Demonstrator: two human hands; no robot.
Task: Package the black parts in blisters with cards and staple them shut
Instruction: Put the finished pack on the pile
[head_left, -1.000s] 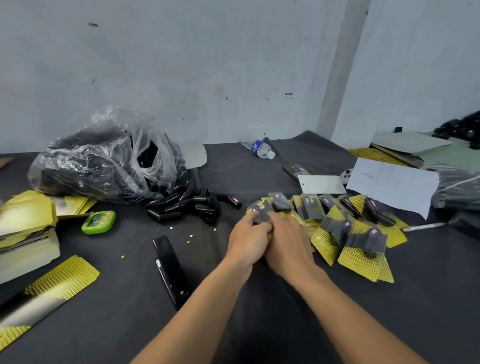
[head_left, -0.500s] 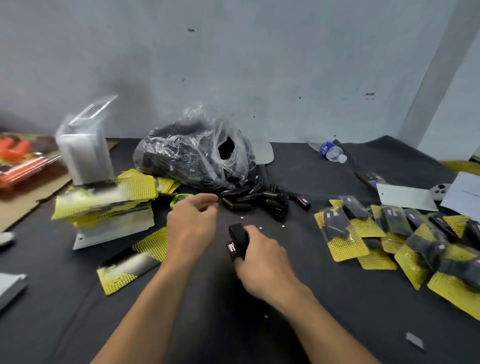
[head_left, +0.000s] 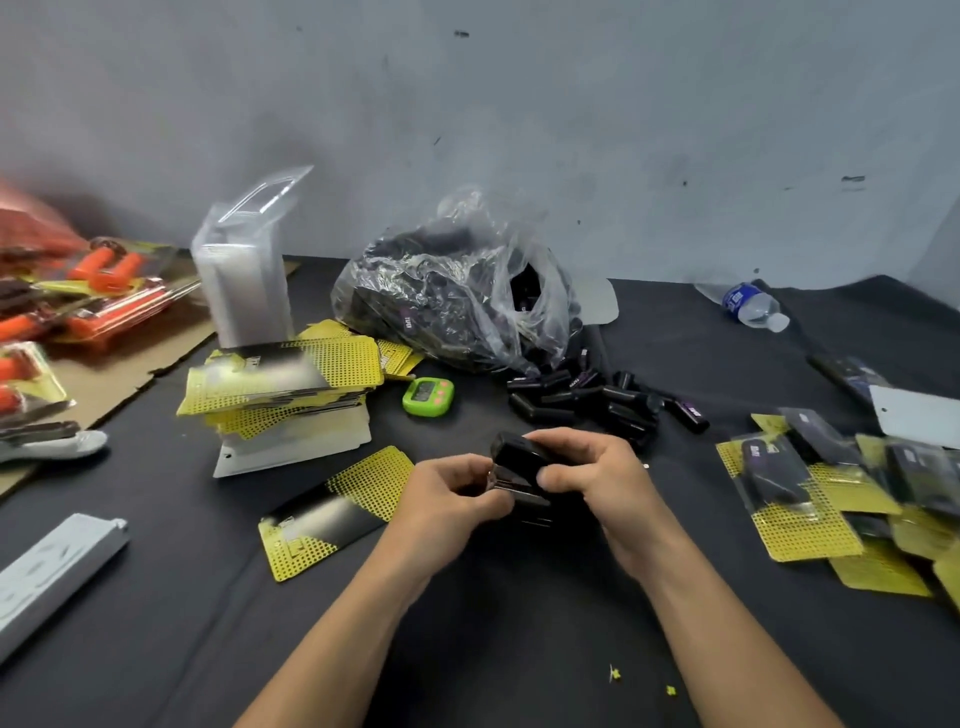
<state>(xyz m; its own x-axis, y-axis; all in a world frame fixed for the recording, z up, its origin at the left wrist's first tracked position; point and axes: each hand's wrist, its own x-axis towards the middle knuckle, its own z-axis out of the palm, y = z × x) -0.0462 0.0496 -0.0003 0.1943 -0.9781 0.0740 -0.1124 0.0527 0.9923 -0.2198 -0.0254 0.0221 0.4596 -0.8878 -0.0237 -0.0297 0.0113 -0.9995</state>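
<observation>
Here, left hand (head_left: 447, 499): we see it at mid-frame, fingers curled, pinching the lower front end of the black stapler (head_left: 519, 460).
Right hand (head_left: 608, 483): close beside the left, thumb below and fingers over the stapler's body, gripping it above the dark table (head_left: 519, 649).
Stapler: glossy black, its nose tilted toward the upper left.
Black parts (head_left: 597, 402): short dark cylinders heaped loose just above the hands, beside the mouth of a clear bag (head_left: 457, 301); we cannot count them.
Counts: one stapler, one bag, one loose yellow card (head_left: 337, 512) left of the hands, one card stack (head_left: 280, 384), one tower of clear blisters (head_left: 244, 291) toward the upper left.
Finished packs (head_left: 805, 488): overlapping at the right edge, number unclear.
</observation>
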